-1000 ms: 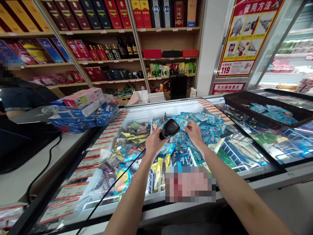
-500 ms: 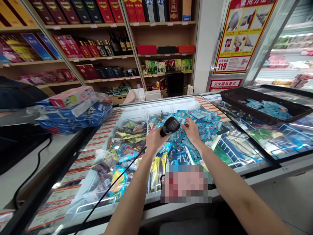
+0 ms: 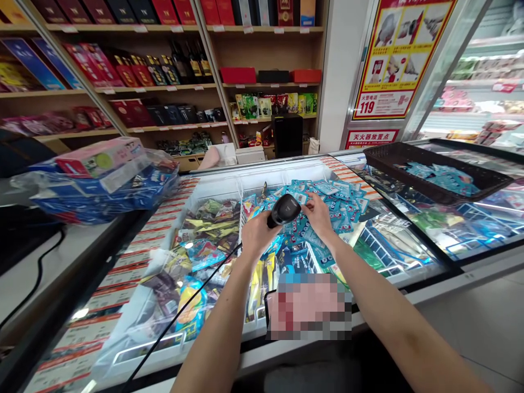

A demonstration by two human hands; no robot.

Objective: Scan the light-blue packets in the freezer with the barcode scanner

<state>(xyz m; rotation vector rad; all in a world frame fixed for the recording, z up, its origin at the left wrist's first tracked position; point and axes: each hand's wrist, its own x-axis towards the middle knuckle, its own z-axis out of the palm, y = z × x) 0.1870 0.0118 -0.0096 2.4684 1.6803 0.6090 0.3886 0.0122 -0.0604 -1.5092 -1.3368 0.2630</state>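
A black barcode scanner [image 3: 286, 209] is gripped in my left hand [image 3: 257, 234], fingers wrapped around its handle, its head tilted over a heap of small blue packets [image 3: 346, 204]. From the handle a thin black cable runs down to the lower left. My right hand [image 3: 318, 217] is just right of the scanner head, thumb and fingers pinched at the edge of one blue packet, mostly hidden behind the fingers and scanner. The heap lies on the glass top of a chest freezer [image 3: 208, 185]. A blurred-out pinkish rectangle [image 3: 311, 305] lies at the front edge, close to my body.
Bagged frozen goods [image 3: 204, 218] show through the glass. A dark plastic tray [image 3: 380, 158] holding more blue packets stands on the right. Plastic-wrapped blue boxes [image 3: 98, 185] sit at the left. Behind are shelves [image 3: 164, 87] of boxes and bottles.
The view has shifted slightly, so the surroundings sit a little further left and higher. Both hands stay nearly in place; the scanner head is slightly closer to the right hand's fingers.
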